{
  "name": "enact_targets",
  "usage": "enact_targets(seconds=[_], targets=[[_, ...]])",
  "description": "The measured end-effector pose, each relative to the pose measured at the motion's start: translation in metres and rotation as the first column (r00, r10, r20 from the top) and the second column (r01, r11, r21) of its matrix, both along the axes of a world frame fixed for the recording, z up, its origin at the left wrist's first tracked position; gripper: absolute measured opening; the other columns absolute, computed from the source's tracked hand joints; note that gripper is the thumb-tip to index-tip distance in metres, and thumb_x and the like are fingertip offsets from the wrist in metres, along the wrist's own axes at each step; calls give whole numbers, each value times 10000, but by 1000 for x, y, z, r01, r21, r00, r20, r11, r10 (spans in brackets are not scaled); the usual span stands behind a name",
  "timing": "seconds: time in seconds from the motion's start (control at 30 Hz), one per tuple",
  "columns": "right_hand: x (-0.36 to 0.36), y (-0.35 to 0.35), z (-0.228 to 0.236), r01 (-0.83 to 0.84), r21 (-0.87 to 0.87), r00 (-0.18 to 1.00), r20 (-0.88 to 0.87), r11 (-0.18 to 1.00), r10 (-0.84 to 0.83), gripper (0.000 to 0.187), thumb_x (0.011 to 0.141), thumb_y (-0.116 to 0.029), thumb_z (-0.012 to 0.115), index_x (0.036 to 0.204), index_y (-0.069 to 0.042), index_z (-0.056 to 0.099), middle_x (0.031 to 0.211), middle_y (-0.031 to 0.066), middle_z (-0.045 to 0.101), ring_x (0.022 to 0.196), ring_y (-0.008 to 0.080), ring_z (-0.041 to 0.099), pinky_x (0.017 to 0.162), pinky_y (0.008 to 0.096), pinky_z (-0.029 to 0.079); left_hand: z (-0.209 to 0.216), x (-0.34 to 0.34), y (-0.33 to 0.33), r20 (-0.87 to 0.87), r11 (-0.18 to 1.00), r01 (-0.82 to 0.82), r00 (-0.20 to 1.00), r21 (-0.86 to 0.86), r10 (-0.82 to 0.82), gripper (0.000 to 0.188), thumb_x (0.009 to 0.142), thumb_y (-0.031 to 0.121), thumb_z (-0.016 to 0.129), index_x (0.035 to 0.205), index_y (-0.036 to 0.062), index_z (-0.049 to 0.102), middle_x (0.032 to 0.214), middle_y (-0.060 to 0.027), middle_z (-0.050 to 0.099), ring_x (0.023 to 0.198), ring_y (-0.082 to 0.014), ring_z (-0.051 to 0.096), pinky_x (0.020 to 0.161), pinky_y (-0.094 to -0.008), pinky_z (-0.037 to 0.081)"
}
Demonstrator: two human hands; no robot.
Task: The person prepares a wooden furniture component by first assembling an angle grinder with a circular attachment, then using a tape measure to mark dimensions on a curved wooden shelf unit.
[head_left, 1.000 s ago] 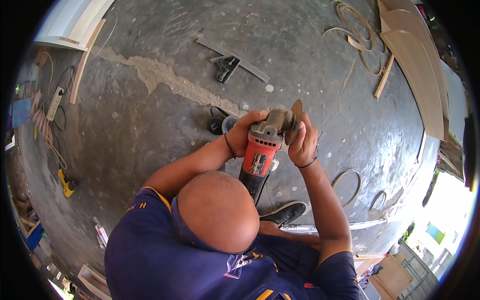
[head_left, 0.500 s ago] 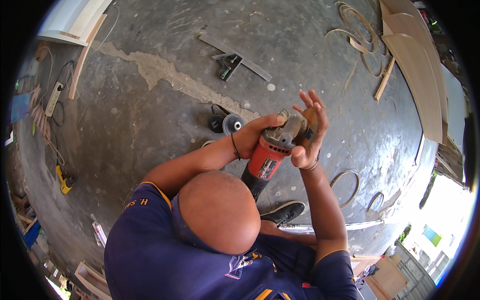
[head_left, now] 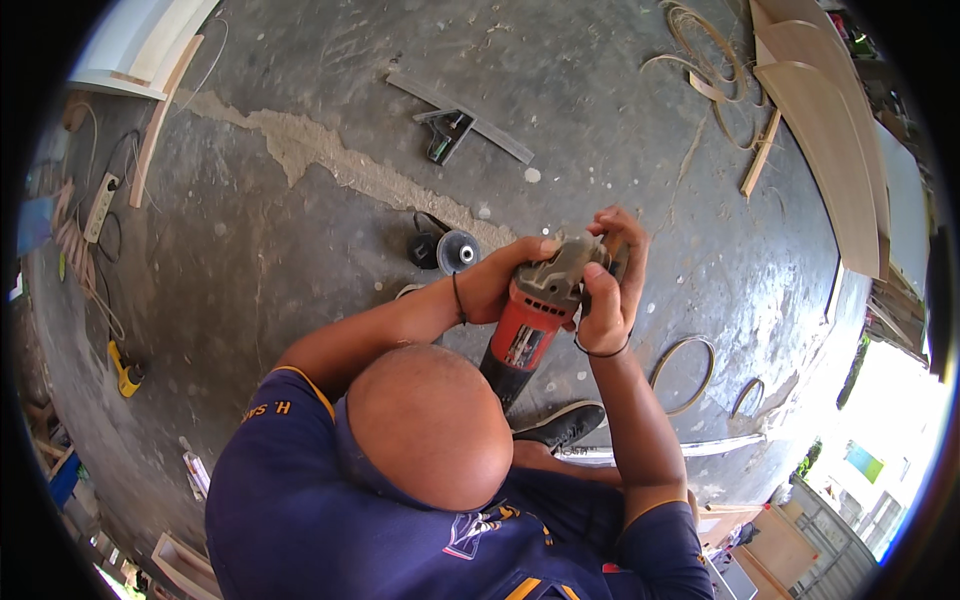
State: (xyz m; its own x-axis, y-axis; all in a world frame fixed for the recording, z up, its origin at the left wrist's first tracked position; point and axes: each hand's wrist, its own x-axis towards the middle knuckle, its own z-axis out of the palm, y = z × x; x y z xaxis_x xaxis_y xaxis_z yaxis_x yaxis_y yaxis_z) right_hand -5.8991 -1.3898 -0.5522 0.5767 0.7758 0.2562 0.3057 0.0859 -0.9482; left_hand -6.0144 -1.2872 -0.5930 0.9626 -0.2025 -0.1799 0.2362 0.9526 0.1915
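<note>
An angle grinder (head_left: 528, 335) with a red and black body and a grey metal head stands tilted in front of my chest, its head pointing away from me. My left hand (head_left: 497, 278) wraps the left side of that head, thumb lying on top. On the opposite side my right hand (head_left: 617, 290) is closed round the disc end, with its thumb pressed against the head and its fingers curled over the far edge. The disc itself is mostly hidden by those fingers. A round grey disc pad (head_left: 458, 252) lies on the floor just left of the grinder, beside a black part (head_left: 424, 248).
A combination square (head_left: 455, 125) rests on the concrete floor ahead. Coiled edging strips (head_left: 705, 60) and curved wood panels (head_left: 825, 150) are at far right, with hoops (head_left: 685, 375) nearer. A power strip (head_left: 100, 208) and a yellow tool (head_left: 126, 371) lie at left.
The fingers of my right hand, spread apart before, have closed in round the grinder's disc end, and its thumb has moved up onto the head. My left hand stays on the grinder.
</note>
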Motion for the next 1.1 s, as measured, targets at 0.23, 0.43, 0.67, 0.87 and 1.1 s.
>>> enact_targets(seconds=[0.23,0.43,0.67,0.87,1.1], targets=[[-5,5,27,-136,78,966,234,988,114,828,690,-532,693,1276,-35,385,1269,255,360,1126,335,428,887,404,384,-18,-7,-9,102,991,-28,994,-134,42,677,810,503,476,1296,37,400,1204,-163,530,1081,-290,544,922,-422,437],[10,-3,17,-256,159,783,613,954,108,717,659,-478,705,1214,-107,446,1190,267,411,1018,430,471,801,509,415,-8,-6,-14,151,981,77,987,-180,-50,727,774,552,491,1254,8,441,1186,-155,540,1038,-248,570,895,-361,457],[6,-12,20,-138,163,873,486,977,42,502,631,-277,626,1074,-64,524,1000,223,470,844,343,493,676,417,435,-5,-5,-8,96,991,121,987,59,-127,817,743,645,449,1284,36,386,1230,-146,491,1095,-249,527,940,-369,422],[2,-9,34,-156,85,841,533,984,87,470,647,-284,610,1055,-61,540,990,203,474,825,324,495,664,399,438,-17,-21,-8,152,921,37,983,388,-103,823,771,675,363,1351,96,292,1332,-140,391,1213,-275,430,1021,-406,359],[-4,-20,31,-102,150,895,445,983,25,493,630,-272,595,1063,-47,527,987,220,470,827,321,497,673,391,438,-9,-22,-2,147,964,212,961,163,-236,868,772,651,467,1408,149,155,1410,-95,268,1292,-231,311,1053,-394,291]])
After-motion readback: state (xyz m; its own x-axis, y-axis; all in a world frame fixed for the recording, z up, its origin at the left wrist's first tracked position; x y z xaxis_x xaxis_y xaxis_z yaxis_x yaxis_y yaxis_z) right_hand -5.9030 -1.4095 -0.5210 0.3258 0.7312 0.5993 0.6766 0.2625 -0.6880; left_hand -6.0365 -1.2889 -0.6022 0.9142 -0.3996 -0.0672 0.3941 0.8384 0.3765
